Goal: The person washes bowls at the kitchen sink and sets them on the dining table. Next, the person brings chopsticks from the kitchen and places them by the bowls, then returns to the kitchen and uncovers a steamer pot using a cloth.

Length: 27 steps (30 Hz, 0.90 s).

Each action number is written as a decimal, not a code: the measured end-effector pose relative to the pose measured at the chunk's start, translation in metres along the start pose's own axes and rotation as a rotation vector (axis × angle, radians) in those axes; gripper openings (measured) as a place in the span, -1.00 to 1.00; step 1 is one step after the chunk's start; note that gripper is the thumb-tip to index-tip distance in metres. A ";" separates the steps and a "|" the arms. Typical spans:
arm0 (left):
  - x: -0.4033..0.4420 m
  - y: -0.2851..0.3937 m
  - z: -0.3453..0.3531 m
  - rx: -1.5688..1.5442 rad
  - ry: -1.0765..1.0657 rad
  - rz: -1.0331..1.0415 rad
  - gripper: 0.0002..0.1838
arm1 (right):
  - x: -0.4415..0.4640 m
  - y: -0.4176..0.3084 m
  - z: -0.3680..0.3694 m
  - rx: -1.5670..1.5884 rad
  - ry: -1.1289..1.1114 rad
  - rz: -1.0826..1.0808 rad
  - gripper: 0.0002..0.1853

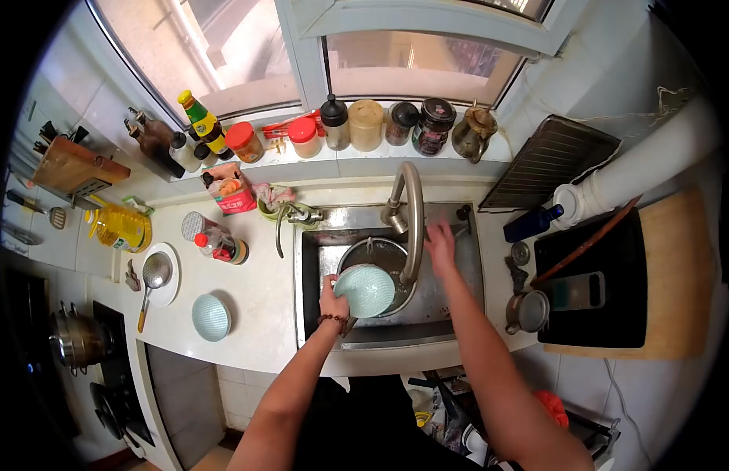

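My left hand grips the rim of a pale blue textured bowl and holds it tilted over a metal basin. The basin stands in the steel sink and has water in it. Above the basin arches the faucet. My right hand is just right of the faucet, fingers stretched out, with nothing visible in it. Whether its fingertips touch the faucet cannot be made out.
Left of the sink are another pale blue bowl, a skimmer on a white plate, and an oil bottle. Jars line the windowsill. At right, a metal pitcher stands beside a black board.
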State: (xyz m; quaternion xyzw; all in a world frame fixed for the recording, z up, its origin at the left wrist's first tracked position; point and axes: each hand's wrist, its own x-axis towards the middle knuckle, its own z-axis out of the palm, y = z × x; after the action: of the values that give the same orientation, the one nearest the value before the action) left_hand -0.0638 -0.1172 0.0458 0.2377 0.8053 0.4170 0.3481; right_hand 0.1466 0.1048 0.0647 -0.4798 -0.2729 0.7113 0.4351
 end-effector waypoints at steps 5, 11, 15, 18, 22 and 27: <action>-0.013 0.049 -0.013 0.070 0.038 0.566 -0.49 | -0.107 0.046 -0.018 -0.320 -0.541 -0.018 -0.32; -0.032 0.080 -0.025 0.124 -0.199 0.810 -0.40 | -0.119 0.062 -0.012 -1.036 -0.304 -0.267 -0.20; -0.034 0.082 -0.021 0.106 -0.216 0.868 -0.34 | -0.133 0.037 -0.006 -1.029 -0.290 -0.492 -0.18; -0.046 0.096 -0.026 0.159 -0.222 0.820 -0.27 | -0.134 0.023 0.002 -1.033 -0.249 -0.816 -0.40; -0.046 0.097 -0.039 0.325 -0.273 0.759 -0.23 | -0.135 0.018 0.000 -1.052 -0.289 -0.918 -0.20; -0.016 0.025 -0.070 0.294 -0.101 0.465 -0.77 | -0.143 0.018 0.012 -1.000 -0.243 -0.925 -0.23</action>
State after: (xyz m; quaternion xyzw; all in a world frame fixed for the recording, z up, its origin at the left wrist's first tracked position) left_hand -0.1047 -0.1496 0.1011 0.4844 0.7626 0.3520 0.2448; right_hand 0.1525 -0.0293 0.1182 -0.3740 -0.7915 0.2899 0.3868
